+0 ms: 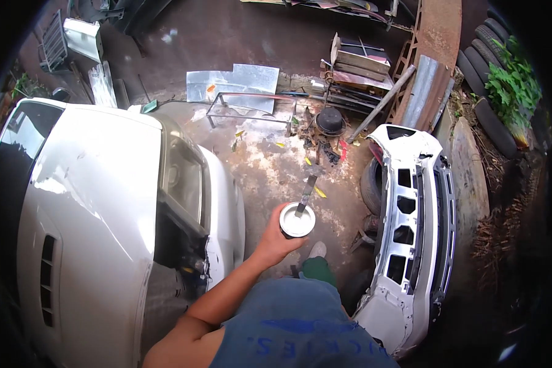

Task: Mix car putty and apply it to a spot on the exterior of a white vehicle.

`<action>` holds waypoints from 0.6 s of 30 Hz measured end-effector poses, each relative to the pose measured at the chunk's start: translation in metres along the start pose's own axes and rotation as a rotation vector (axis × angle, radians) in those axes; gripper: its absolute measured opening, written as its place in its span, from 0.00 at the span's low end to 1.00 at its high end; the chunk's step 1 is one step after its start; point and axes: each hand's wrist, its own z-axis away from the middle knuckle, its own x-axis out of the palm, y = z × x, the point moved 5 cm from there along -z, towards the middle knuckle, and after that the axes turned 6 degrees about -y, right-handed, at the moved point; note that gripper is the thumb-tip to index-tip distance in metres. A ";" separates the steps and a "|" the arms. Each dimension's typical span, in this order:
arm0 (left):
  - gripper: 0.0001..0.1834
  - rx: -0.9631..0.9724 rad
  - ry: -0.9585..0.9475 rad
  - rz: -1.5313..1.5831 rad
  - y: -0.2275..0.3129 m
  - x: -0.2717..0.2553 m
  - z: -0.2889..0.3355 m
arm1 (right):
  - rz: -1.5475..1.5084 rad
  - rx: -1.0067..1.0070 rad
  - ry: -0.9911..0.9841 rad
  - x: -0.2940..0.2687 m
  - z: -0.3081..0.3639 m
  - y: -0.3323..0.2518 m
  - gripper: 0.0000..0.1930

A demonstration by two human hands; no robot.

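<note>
1. Left hand (275,240) closed around the side of a small can (297,221), fingers wrapped about its dark wall, forearm coming up from the lower edge.
2. Can held upright in front of the body, open top showing white paint filling it to the rim.
3. Flat metal stick (306,195) standing in the paint, leaning up and away from the hand, its top end free.
4. Right hand out of view; impossible to tell whether open or closed.
5. Just below the left hand: a blue shirt (294,331), a green trouser leg and a pale shoe (318,249) on the ground.
6. To the left of the hand: a white car (92,227) with the headlight gone, a dark hole (178,242) with loose wiring at the front corner nearest the forearm.
7. To the right of the hand: a white bumper (417,239) standing on end, propped against a tyre (370,184), well apart from the can.
8. Beyond the can, on stained concrete: a metal frame (248,110), a sheet of bare metal (233,81) behind it, a dark round pot (330,120) and scrap lengths.
9. Farthest right: a row of old tyres (481,86) with a green plant (512,86) growing over them.
</note>
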 end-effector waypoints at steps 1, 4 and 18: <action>0.47 0.011 0.028 -0.018 -0.002 -0.005 -0.023 | 0.032 -0.029 -0.013 -0.007 -0.021 -0.020 0.35; 0.47 0.003 0.094 0.056 -0.011 -0.022 -0.092 | 0.153 -0.123 -0.061 -0.035 -0.085 -0.084 0.35; 0.47 0.056 0.629 0.066 -0.020 -0.156 -0.306 | 0.609 -0.763 -0.087 -0.097 -0.346 -0.713 0.18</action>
